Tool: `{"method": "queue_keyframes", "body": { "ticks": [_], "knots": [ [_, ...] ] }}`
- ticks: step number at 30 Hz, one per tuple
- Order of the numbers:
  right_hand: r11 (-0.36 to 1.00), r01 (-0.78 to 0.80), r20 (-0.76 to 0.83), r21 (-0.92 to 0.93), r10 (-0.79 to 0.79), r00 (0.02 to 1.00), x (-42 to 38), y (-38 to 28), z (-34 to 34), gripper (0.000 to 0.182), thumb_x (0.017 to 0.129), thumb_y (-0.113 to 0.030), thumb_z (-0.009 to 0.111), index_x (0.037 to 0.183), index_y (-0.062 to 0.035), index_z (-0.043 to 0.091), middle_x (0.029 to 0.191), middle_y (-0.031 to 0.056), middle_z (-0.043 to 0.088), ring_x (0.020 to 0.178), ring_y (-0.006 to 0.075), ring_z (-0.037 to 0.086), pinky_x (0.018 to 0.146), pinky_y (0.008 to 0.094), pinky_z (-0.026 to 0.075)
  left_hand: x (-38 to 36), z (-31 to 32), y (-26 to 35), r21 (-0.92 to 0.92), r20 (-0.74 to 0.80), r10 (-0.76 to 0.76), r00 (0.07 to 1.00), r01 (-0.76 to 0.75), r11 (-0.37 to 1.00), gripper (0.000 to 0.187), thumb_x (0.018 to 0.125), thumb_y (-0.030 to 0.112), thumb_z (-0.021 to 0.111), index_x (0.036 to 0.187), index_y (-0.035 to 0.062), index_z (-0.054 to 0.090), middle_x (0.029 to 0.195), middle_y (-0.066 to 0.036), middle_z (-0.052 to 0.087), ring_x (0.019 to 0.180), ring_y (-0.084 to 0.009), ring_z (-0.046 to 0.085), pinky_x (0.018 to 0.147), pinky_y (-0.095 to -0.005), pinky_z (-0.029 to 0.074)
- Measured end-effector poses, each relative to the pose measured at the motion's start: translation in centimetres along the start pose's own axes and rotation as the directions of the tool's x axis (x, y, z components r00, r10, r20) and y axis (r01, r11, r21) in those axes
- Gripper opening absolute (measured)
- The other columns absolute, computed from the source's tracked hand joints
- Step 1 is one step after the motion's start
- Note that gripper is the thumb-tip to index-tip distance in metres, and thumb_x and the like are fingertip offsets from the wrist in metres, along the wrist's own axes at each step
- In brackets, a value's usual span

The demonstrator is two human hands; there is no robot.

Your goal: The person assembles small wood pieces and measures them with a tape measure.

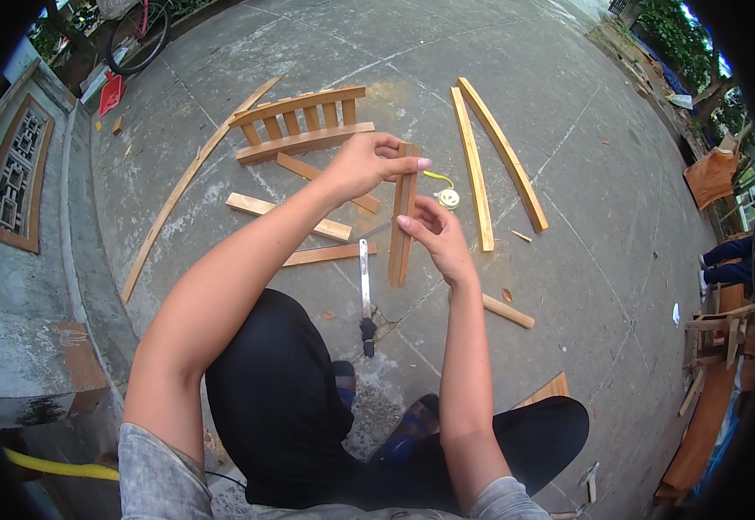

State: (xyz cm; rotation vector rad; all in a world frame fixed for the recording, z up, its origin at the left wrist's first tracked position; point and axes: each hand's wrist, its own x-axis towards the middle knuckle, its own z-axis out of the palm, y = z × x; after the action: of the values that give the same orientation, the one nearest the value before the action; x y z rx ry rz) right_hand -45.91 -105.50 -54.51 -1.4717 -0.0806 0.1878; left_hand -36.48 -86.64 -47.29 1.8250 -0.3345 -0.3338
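Observation:
Between my two hands is a narrow brown wooden piece (403,204), held upright in front of me, with a dark line running along its length. My left hand (365,165) pinches it near the top, thumb across its face. Lower down, the fingers and thumb of my right hand (440,244) grip its right side. Behind my right hand lies a round, pale tape measure (448,199) with a yellow strip. Below my left hand a metal ruler-like tool (364,273) with a black end rests on the ground.
A slatted wooden frame (299,126) lies ahead, beside a long curved strip (174,191). Loose wooden pieces (291,217) are at left centre. Two long bars (474,173) are at right. A wooden rod (509,311) lies near my right forearm. A hammer-like tool (590,482) is lower right.

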Motion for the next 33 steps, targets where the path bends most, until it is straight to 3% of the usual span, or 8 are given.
{"method": "queue_keyframes", "body": {
  "ticks": [14, 17, 20, 23, 33],
  "knots": [
    [1.000, 0.030, -0.019, 0.009, -0.029, 0.999, 0.0, -0.8, 0.8, 0.055, 0.089, -0.028, 0.085, 0.133, -0.0015, 0.063, 0.103, 0.0034, 0.071, 0.094, 0.0094, 0.065, 0.089, 0.0262, 0.052, -0.2, -0.7, 0.3, -0.090, 0.045, -0.047, 0.998, 0.051, 0.995, 0.084, 0.084, 0.046, 0.087, 0.132, -0.0162, 0.059, 0.125, -0.027, 0.069, 0.114, -0.0308, 0.072, 0.097, -0.0375, 0.062],
    [0.999, 0.043, -0.026, 0.027, -0.042, 0.999, 0.2, -0.5, 0.9, 0.055, 0.089, -0.028, 0.085, 0.133, -0.0017, 0.064, 0.104, 0.0034, 0.071, 0.094, 0.0094, 0.065, 0.089, 0.0262, 0.052, -0.3, -0.6, 0.4, -0.070, 0.013, -0.078, 0.997, 0.078, 0.994, 0.071, 0.084, 0.048, 0.086, 0.126, -0.0063, 0.068, 0.116, -0.016, 0.073, 0.112, -0.0236, 0.072, 0.099, -0.0371, 0.059],
    [1.000, 0.026, -0.030, 0.006, -0.025, 0.999, 0.1, -0.6, 0.9, 0.049, 0.092, -0.022, 0.082, 0.132, -0.0006, 0.063, 0.110, 0.0053, 0.071, 0.104, 0.0130, 0.066, 0.096, 0.0298, 0.053, -0.3, -0.6, 0.6, -0.075, 0.016, -0.071, 0.997, 0.072, 0.995, 0.074, 0.084, 0.048, 0.087, 0.127, -0.0083, 0.066, 0.116, -0.017, 0.072, 0.112, -0.0236, 0.072, 0.100, -0.0367, 0.059],
    [0.999, 0.046, -0.034, 0.027, -0.045, 0.998, 0.2, -0.5, 1.0, 0.055, 0.089, -0.027, 0.085, 0.133, -0.0018, 0.063, 0.103, 0.0031, 0.070, 0.093, 0.0092, 0.065, 0.088, 0.0262, 0.051, -0.4, -0.7, 0.8, -0.090, 0.023, -0.061, 0.998, 0.062, 0.994, 0.085, 0.083, 0.046, 0.088, 0.133, -0.0169, 0.058, 0.125, -0.027, 0.068, 0.114, -0.0298, 0.072, 0.097, -0.0370, 0.062],
    [0.999, 0.040, -0.049, 0.009, -0.039, 0.998, 0.0, -0.6, 1.2, 0.055, 0.090, -0.028, 0.084, 0.134, -0.0018, 0.063, 0.102, 0.0031, 0.070, 0.092, 0.0090, 0.064, 0.088, 0.0261, 0.051, -0.2, -0.7, 0.8, -0.099, 0.047, -0.062, 0.997, 0.066, 0.993, 0.082, 0.084, 0.046, 0.087, 0.130, -0.0155, 0.061, 0.123, -0.026, 0.069, 0.113, -0.0293, 0.072, 0.097, -0.0366, 0.062]
  ]
}}
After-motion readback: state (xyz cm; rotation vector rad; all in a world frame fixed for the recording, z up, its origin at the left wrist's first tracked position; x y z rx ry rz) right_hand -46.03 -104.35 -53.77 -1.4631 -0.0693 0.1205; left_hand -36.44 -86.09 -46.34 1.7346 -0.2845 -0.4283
